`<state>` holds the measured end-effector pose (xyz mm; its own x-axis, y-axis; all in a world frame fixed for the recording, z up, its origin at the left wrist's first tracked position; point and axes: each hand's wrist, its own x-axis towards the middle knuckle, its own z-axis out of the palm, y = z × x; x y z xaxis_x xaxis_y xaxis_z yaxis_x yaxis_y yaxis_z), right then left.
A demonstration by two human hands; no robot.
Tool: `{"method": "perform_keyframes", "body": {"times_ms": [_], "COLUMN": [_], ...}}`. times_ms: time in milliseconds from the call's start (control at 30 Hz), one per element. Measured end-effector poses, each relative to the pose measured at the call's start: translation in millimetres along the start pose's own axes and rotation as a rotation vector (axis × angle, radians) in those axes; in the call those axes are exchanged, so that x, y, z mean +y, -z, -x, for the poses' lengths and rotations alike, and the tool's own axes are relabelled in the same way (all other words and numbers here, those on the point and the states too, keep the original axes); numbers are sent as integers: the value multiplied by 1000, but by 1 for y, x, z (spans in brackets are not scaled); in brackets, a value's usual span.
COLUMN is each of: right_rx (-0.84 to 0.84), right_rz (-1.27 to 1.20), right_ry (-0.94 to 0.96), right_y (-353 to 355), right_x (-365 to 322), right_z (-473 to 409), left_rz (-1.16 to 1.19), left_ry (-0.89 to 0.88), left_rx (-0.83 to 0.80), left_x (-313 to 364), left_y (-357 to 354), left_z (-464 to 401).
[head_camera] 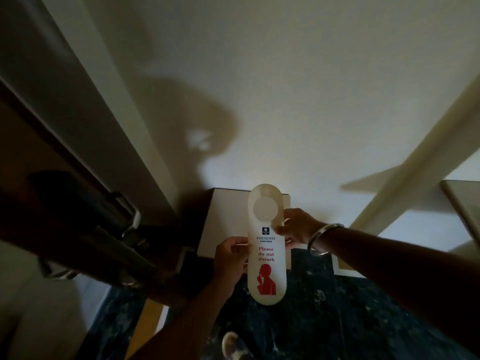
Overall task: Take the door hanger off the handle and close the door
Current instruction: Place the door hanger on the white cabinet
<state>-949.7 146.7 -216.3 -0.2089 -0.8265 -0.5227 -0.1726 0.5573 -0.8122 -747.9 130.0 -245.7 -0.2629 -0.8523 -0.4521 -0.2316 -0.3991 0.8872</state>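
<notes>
A cream door hanger (267, 245) with a round hole at its top and red "Please do not disturb" lettering is held upright in front of me, off the handle. My left hand (230, 258) pinches its left edge. My right hand (296, 226), with a metal bangle on the wrist, grips its right edge just below the hole. The dark door (52, 193) stands open at the left, seen edge-on. Its metal handle (131, 214) sticks out to the left of the hanger, with nothing hanging on it.
A pale wall (285, 87) fills the view ahead and carries my shadow. A white box-like fixture (223, 219) sits behind the hanger. The floor (324, 307) below is dark and speckled. A shoe tip (230, 342) shows at the bottom.
</notes>
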Motion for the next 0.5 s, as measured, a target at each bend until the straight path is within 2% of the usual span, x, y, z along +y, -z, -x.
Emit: {"method": "perform_keyframes", "body": {"times_ms": [133, 367, 500], "right_rx": [79, 274, 302], "right_rz": [-23, -49, -50], "right_ry": [-80, -234, -295], "right_y": [9, 23, 30], "right_x": [17, 79, 118], "right_z": [-64, -174, -235], "left_rz": [-86, -167, -209], "left_ry": [40, 225, 337], "left_rx": [-3, -67, -33], "left_x": [-7, -37, -65], "left_y": [-16, -64, -90], "left_z": [-65, -187, -250]}}
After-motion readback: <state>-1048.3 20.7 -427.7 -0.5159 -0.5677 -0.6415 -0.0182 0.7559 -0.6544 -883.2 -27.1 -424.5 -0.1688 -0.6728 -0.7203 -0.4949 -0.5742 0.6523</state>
